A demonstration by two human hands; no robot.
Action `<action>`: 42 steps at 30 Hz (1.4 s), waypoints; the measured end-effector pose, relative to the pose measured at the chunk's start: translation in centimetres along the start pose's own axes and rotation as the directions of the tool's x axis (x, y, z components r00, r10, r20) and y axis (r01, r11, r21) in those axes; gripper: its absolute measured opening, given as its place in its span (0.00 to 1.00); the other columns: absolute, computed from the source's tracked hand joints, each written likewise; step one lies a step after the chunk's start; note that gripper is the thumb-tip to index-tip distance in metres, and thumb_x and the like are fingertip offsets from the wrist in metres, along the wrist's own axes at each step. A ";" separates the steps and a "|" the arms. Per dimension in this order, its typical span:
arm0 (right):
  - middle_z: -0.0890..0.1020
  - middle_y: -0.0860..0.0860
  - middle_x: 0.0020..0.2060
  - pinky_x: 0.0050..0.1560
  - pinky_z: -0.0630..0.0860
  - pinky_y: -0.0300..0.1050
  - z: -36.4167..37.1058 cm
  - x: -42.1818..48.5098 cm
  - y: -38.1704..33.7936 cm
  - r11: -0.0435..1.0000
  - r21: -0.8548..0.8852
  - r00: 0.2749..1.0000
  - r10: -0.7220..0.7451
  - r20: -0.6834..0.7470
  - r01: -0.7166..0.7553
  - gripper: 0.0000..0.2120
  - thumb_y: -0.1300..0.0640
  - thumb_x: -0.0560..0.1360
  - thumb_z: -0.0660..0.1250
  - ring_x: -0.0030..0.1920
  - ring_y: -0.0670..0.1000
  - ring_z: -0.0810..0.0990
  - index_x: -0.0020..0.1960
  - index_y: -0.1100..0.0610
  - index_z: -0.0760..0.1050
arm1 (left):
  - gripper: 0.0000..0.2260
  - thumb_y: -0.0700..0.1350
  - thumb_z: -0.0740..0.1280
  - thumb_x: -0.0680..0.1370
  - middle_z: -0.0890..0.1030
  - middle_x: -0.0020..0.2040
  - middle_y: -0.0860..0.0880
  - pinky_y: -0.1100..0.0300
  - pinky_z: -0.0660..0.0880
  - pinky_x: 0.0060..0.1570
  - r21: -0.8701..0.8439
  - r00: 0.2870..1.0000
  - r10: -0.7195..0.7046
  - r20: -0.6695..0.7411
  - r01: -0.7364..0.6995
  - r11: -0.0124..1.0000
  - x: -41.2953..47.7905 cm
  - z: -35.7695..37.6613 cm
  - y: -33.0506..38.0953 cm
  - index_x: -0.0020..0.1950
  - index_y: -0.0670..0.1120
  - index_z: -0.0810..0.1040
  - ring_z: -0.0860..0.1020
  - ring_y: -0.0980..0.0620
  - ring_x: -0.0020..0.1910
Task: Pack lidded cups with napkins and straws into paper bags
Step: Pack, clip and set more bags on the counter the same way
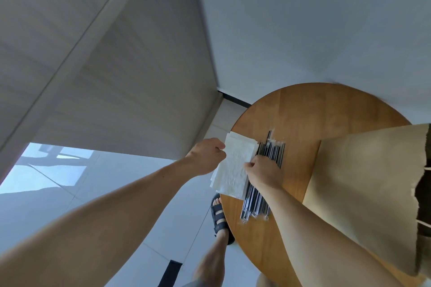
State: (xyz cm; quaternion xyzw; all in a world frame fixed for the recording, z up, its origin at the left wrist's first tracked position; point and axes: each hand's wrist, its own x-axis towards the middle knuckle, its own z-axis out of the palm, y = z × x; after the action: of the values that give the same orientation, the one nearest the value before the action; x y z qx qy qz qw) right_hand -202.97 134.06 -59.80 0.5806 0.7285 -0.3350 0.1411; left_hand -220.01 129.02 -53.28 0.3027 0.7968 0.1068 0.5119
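White napkins [233, 165], stacked, overhang table [291, 112] left edge. Black straws [255, 202] in clear wrappers lie touching napkins' rt side. Brown paper bag [363, 182] farther rt.

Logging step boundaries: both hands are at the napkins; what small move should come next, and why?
Probably lift the top napkin off the stack: the left hand and right hand each pinch an edge of it, and the paper bag sits just past the straws.
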 end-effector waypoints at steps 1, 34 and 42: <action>0.70 0.47 0.23 0.23 0.62 0.38 -0.1 -0.1 0.1 1.000 -0.004 1.000 -0.012 -0.010 0.012 0.20 0.53 0.79 0.61 0.22 0.46 0.69 0.29 0.54 0.67 | 0.16 0.45 0.61 0.79 0.78 0.57 0.52 0.67 0.71 0.38 -0.005 1.000 -0.001 -0.002 0.001 1.000 0.0 0.0 0.0 0.66 0.49 0.75 0.76 0.59 0.43; 0.76 0.45 0.26 0.22 0.64 0.36 1.2 -3.3 3.9 0.997 0.075 0.999 0.032 -0.036 -0.029 0.14 0.44 0.76 0.65 0.24 0.43 0.74 0.36 0.50 0.72 | 0.10 0.44 0.65 0.77 0.83 0.51 0.41 0.42 0.77 0.58 -0.522 0.984 -0.169 -0.049 0.120 0.844 -1.6 3.3 1.9 0.54 0.39 0.80 0.80 0.38 0.53; 0.73 0.47 0.23 0.24 0.65 0.37 1.9 -2.7 4.0 0.995 -0.015 0.994 0.098 0.048 -0.097 0.16 0.49 0.76 0.62 0.21 0.45 0.71 0.32 0.54 0.73 | 0.18 0.47 0.65 0.73 0.81 0.54 0.37 0.40 0.76 0.58 -0.503 0.982 -0.173 -0.074 0.113 0.857 -1.7 3.1 1.8 0.57 0.35 0.77 0.79 0.35 0.55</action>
State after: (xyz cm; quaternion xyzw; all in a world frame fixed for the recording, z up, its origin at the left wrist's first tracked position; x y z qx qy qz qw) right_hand -198.76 131.18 -60.92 0.6063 0.6978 -0.3371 0.1785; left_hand -216.07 129.01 -52.56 0.0940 0.7912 0.2872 0.5317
